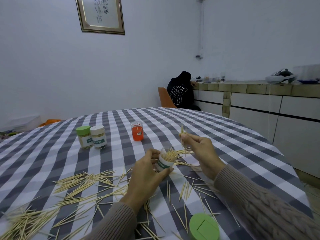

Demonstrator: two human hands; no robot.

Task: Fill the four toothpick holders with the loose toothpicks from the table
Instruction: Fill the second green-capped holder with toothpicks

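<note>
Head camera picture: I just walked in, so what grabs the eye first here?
The two hands at the centre: the left hand grips an open holder crammed with toothpicks, and the right hand pinches a small bunch above it. Loose toothpicks litter the checked tablecloth in front.

Checked table (216, 122) bears 3 holders (97, 137), green lid (204, 226), loose toothpicks (83, 181).

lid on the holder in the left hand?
No: the holder gripped by the left hand is open-topped, toothpicks showing, and a green lid lies on the table.
</note>
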